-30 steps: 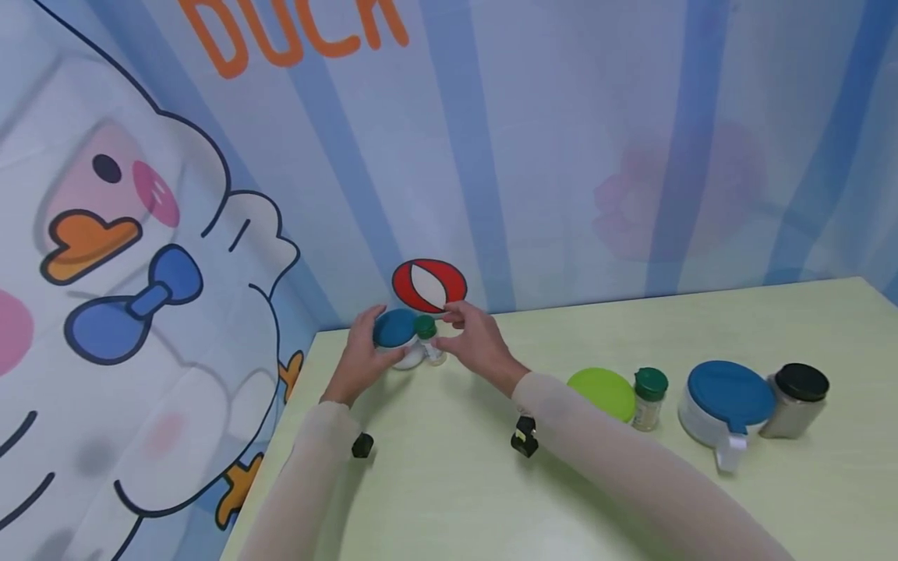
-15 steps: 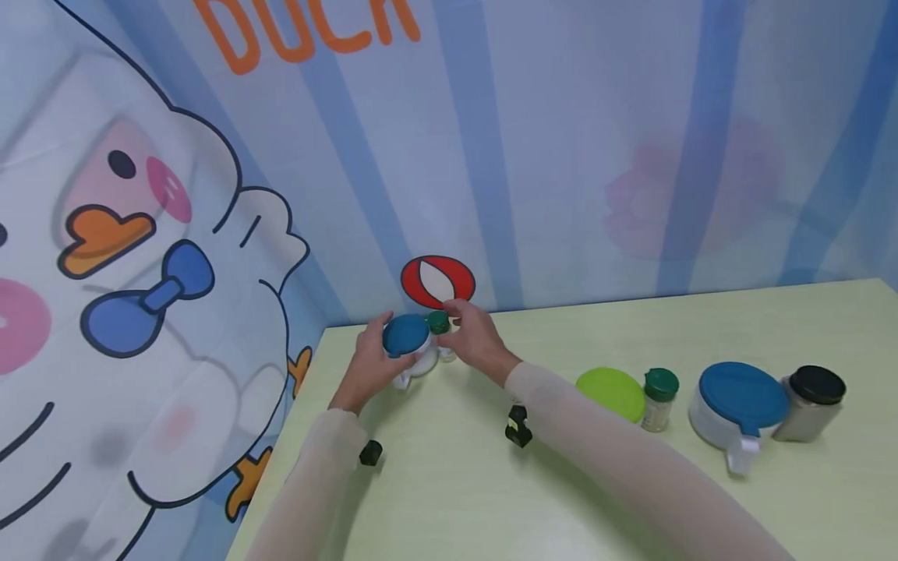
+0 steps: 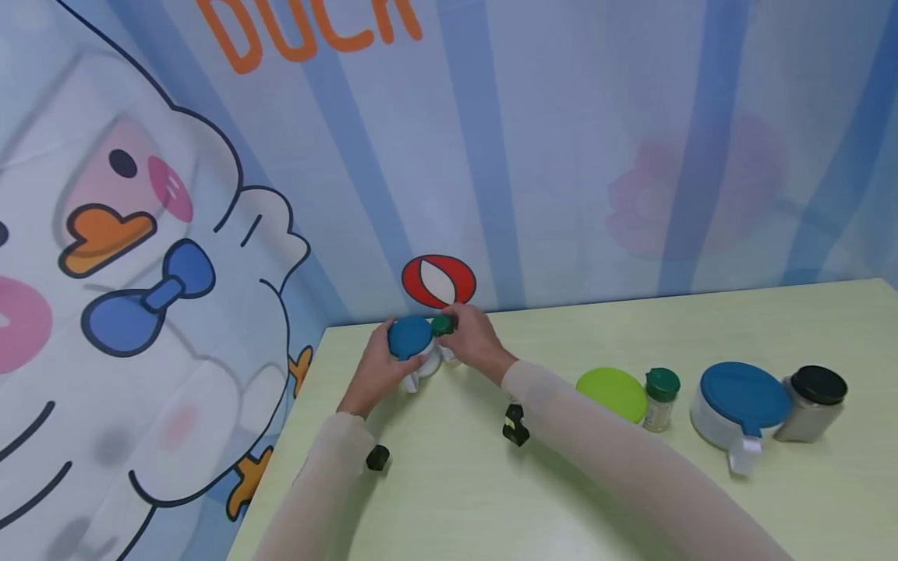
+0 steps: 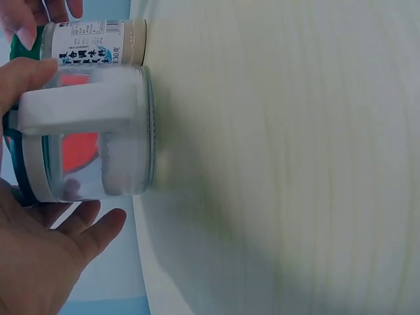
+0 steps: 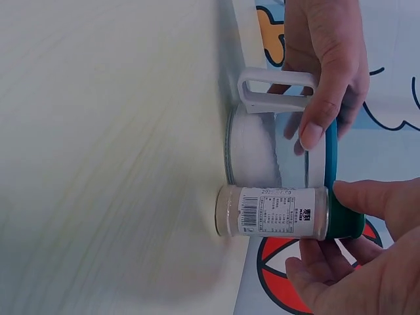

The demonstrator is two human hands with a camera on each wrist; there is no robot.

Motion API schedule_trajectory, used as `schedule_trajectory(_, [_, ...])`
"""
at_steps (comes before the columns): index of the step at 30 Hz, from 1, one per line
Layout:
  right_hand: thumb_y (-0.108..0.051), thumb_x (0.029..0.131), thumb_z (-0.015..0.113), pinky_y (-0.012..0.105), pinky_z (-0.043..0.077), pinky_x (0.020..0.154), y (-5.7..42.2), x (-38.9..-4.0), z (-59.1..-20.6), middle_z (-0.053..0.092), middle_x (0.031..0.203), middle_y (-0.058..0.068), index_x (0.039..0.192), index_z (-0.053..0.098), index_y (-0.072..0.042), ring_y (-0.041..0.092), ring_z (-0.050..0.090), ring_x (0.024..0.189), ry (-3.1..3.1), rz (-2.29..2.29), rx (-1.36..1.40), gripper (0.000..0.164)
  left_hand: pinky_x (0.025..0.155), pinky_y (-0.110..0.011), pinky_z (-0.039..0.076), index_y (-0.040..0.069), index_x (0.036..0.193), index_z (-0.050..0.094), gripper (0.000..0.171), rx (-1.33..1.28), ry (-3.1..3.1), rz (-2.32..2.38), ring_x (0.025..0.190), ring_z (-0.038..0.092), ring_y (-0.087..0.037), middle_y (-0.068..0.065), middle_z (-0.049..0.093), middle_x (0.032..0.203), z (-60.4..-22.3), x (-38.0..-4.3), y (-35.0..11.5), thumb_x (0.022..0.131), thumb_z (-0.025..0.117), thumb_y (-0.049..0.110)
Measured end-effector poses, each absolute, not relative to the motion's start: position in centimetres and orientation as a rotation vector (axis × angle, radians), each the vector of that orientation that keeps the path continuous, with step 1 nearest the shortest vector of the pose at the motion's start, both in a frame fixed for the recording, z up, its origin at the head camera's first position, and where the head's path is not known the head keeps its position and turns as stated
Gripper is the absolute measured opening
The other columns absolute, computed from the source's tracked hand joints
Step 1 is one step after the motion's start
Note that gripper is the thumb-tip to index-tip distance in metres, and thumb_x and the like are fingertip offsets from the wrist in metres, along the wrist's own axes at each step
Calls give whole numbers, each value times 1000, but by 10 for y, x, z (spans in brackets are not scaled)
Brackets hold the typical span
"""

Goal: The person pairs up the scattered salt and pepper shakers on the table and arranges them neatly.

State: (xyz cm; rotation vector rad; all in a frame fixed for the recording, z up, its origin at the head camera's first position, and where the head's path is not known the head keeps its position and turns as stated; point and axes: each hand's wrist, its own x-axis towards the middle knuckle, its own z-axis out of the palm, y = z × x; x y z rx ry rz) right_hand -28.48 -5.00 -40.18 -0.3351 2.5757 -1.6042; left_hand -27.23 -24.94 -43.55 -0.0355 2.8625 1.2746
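At the far left corner of the table, my left hand (image 3: 377, 368) grips a clear seasoning jar (image 3: 410, 336) by its blue lid. White grains fill part of this jar, and its white handle (image 4: 79, 108) points toward me. Close against it stands a small spice bottle (image 5: 275, 211) with a green cap, a printed label and pale powder inside. My right hand (image 3: 479, 339) pinches that green cap (image 5: 344, 213) between thumb and fingers. Both containers stand upright on the table; from the head view my right hand covers part of the bottle.
Farther right stand a lime-green lidded container (image 3: 612, 393), a second green-capped bottle (image 3: 659, 399), another blue-lidded jar (image 3: 742, 401) with a handle, and a black-lidded jar (image 3: 810, 403). A printed cloth backdrop (image 3: 561, 156) rises behind the table (image 3: 449, 483).
The blue-lidded jar has turned, bringing its handle round toward me. My right fingers have closed in on the bottle's green cap. The head view has shifted slightly.
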Motion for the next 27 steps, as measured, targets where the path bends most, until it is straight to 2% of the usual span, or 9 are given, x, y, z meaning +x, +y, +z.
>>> schedule_trajectory(4, [-8,93,73,36,57,94,-49,-285,-401,66,125,11,133,61,-3,25,63,112,2560,-1578,-314,42,113,-58,39,9,159,18,102,-51,2821,1343,144,34,-39,-13,32,159,-437,-273,-247,85,82,40])
schedule_trajectory(14, [-12,91,76,37,57,94,-45,-285,-394,66,119,10,125,61,-4,24,63,107,2598,-1471,-302,37,109,-59,43,8,153,28,95,-126,2891,1258,139,39,-37,-13,39,153,-435,-269,-242,82,84,39])
schedule_trajectory(27, [-17,92,76,36,58,91,-27,-269,-377,66,117,8,128,62,-6,22,63,105,2602,-1373,-385,41,107,-60,45,6,153,28,98,-144,2952,1160,137,41,-38,-16,40,151,-427,-255,-237,81,82,45])
